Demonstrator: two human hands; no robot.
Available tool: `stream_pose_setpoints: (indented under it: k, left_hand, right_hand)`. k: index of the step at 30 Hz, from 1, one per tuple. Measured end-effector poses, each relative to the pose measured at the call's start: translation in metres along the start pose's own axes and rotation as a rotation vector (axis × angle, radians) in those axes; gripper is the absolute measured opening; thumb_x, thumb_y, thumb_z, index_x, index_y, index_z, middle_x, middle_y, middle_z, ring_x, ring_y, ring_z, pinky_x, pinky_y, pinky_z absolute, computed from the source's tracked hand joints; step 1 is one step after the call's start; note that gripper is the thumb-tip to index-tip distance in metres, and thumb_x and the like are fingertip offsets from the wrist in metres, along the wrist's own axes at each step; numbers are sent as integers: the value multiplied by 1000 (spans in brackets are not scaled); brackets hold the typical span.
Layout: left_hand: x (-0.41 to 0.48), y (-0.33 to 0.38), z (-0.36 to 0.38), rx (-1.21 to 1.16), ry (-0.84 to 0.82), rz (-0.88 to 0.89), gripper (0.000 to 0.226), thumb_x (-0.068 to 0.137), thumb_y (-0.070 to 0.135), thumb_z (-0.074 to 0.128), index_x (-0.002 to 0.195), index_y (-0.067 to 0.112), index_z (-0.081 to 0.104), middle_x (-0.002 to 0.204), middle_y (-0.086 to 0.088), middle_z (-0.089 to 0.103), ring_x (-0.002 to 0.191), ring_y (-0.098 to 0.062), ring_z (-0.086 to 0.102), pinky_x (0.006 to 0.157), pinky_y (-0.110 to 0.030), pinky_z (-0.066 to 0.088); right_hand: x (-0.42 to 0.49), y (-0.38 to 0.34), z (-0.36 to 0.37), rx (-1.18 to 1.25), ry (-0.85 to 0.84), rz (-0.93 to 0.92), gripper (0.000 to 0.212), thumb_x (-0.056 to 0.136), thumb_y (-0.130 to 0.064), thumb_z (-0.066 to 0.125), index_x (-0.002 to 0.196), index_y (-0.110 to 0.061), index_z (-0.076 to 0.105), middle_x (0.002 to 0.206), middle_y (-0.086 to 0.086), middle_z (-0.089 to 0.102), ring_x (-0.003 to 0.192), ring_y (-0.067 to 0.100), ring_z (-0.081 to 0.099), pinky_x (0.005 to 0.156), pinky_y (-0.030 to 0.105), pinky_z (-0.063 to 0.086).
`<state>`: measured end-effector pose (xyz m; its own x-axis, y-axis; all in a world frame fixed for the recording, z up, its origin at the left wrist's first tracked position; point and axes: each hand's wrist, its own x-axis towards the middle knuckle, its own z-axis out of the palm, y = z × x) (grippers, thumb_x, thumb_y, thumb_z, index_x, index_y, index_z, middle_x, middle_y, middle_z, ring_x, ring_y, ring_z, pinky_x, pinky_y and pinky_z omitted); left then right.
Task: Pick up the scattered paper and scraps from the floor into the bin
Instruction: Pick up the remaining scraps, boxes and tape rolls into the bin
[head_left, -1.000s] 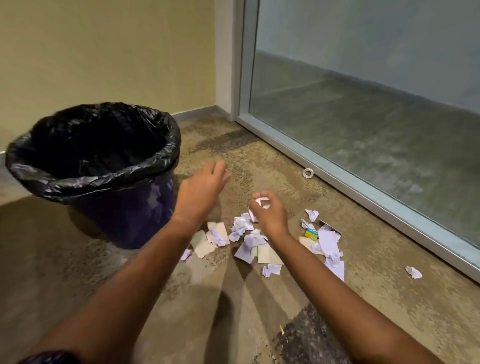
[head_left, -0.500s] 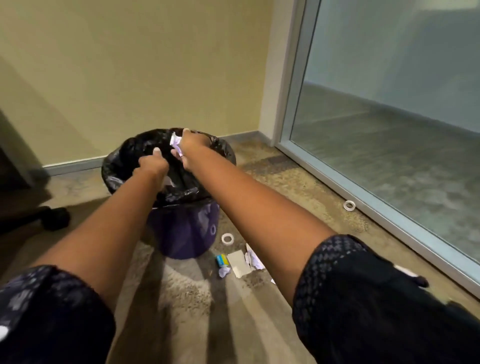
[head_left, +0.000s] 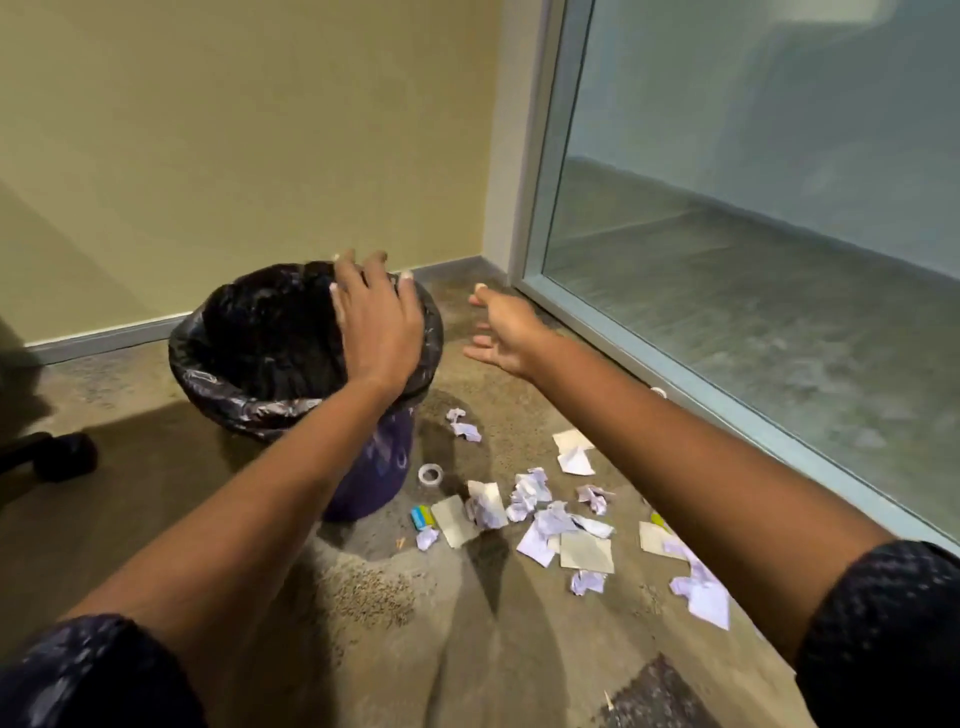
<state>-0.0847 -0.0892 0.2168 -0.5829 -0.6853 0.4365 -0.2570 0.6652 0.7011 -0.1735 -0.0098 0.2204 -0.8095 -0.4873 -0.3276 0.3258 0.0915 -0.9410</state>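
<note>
Over bin (head_left: 218, 387), left fingers (head_left: 349, 278), scraps (head_left: 530, 493) well apart

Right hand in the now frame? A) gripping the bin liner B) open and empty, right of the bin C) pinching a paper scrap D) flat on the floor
B: the right hand has its fingers spread with nothing in them, in the air to the right of the bin.

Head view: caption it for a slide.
Left grip open over the black-lined bin, right grip open beside it; paper scraps litter the floor.
</note>
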Motion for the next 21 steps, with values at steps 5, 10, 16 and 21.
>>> stream_pose_setpoints:
  k: [5, 10, 16, 21]
  left_hand:
    - [-38, 49, 58, 114, -289, 363, 44, 101, 21, 34, 141, 5, 34, 158, -15, 14, 149, -26, 8, 124, -38, 9]
    - [-88, 67, 134, 213, -541, 304, 48, 96, 15, 42, 142, 8, 31, 153, -18, 23, 145, -32, 20, 119, -40, 22]
    - [-161, 45, 219, 313, -773, 221, 53, 90, 23, 50, 138, 7, 37, 147, -17, 32, 137, -33, 32, 111, -38, 32]
    - [-214, 35, 267, 409, -987, 192, 66, 86, 31, 56, 143, 10, 30, 149, -12, 31, 139, -29, 32, 113, -37, 31]
  right_hand:
    - [-13, 36, -113, -151, 181, 88, 26, 99, -31, 33, 95, -14, 52, 77, 3, 38, 71, 15, 42, 91, 37, 47]
    - [-51, 83, -229, -269, 433, 179, 17, 94, -18, 43, 78, -16, 47, 66, 4, 33, 55, 12, 30, 54, 24, 33]
    - [-89, 148, -360, -719, 522, 350, 29, 94, -8, 42, 66, -18, 41, 99, 12, 41, 78, 22, 45, 70, 27, 37]
    - [-109, 214, -434, -1007, 552, 532, 25, 90, -13, 51, 112, -2, 58, 125, 19, 55, 120, 30, 51, 90, 27, 41]
